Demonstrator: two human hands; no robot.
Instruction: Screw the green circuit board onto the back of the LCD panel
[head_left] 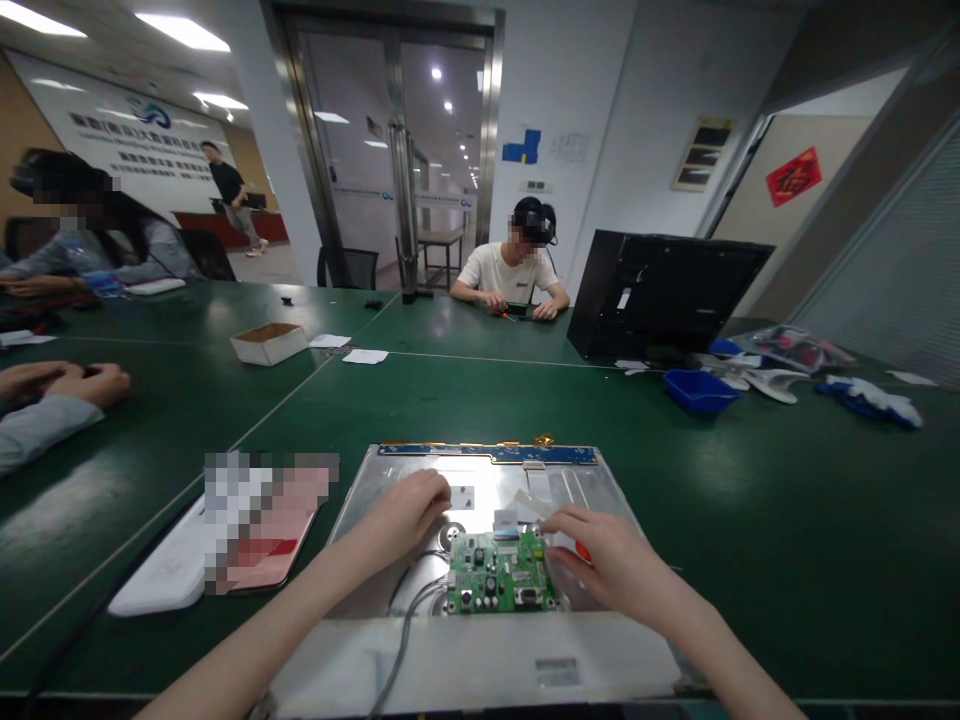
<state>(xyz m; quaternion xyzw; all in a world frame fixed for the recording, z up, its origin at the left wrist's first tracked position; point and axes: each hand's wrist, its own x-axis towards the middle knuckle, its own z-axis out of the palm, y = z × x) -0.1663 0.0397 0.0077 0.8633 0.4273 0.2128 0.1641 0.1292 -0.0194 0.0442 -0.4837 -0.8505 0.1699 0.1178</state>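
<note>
Right hand by orange object (mostly hidden)

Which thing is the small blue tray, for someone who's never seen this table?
Start from the big black monitor standing on the far right part of the green table. Just in front of its right-hand end sits the tray, shallow, open and solid blue. The bundle beyond it to the right is blue too, but soft and mixed with white.

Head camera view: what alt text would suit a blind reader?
A person's left hand and right hand are over a metal-backed display panel, near its green circuit board, on a green table. Another person sits opposite.
</note>
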